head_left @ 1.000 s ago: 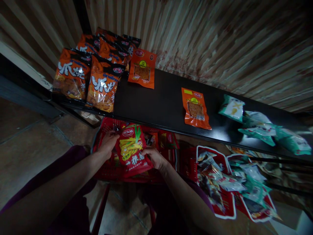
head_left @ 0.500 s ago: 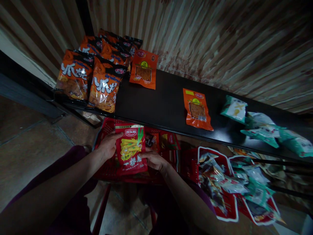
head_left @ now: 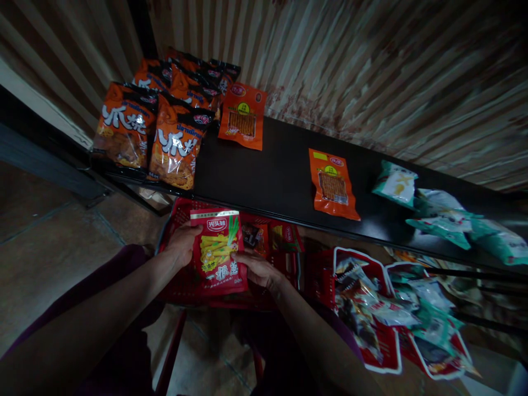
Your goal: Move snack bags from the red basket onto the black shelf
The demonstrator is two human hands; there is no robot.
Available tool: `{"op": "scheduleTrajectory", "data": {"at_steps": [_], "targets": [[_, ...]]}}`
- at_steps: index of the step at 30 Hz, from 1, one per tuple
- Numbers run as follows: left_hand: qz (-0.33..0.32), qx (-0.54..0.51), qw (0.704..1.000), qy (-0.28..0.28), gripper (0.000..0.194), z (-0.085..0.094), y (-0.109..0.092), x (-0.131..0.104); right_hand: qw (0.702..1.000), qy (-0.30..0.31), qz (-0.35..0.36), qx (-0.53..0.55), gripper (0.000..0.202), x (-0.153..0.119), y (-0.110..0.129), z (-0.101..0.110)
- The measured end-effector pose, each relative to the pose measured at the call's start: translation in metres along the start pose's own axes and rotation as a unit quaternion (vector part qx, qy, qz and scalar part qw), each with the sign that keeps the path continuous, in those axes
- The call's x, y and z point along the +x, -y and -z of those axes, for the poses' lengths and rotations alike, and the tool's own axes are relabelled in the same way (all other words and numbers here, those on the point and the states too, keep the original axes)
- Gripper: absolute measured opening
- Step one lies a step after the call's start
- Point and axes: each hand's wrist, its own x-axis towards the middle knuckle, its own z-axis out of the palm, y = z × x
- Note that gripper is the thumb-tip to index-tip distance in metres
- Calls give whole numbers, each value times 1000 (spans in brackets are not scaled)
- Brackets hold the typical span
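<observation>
Between my hands is a red snack bag [head_left: 218, 253] with yellow sticks and a green scallion printed on its front. My left hand [head_left: 184, 242] grips its left edge, thumb on the front. At the right edge, my right hand [head_left: 259, 269] holds it with the thumb across the print; the other fingers are partly hidden behind. The bag is held face up over a red plastic basket [head_left: 176, 217]. Inside that basket, right of the bag, lie an orange-and-dark packet [head_left: 254, 237] and a red-and-yellow packet [head_left: 285, 236].
Above the basket runs a black shelf [head_left: 272, 170]. It bears several orange-and-black snack bags [head_left: 175, 143], two flat orange packets [head_left: 333, 184] and several green-and-white bags [head_left: 396, 184]. Two more red baskets [head_left: 388, 357] with white rims, full of snack bags, stand at right. A pleated curtain [head_left: 330, 66] hangs behind.
The red snack bag has shifted slightly left in my hands. My right thumb has moved a little inward and up on its front. The things on the shelf have not moved.
</observation>
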Motion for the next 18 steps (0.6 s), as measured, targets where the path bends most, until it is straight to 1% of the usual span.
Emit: {"op": "scheduleTrajectory", "data": {"at_steps": [5, 7, 10, 12, 18], "targets": [[25, 47, 999, -6, 16, -3, 3, -5, 999, -26, 32, 21, 46, 2, 1, -2], [34, 60, 998, 0, 17, -4, 5, -6, 998, -35, 45, 30, 44, 3, 1, -2], [33, 64, 997, 8, 18, -5, 6, -8, 997, -49, 44, 38, 44, 4, 0, 0], [31, 69, 997, -4, 19, -6, 6, -9, 997, -56, 39, 43, 44, 5, -1, 1], [92, 142, 985, -31, 17, -5, 7, -9, 994, -65, 54, 73, 44, 6, 1, 2]]}}
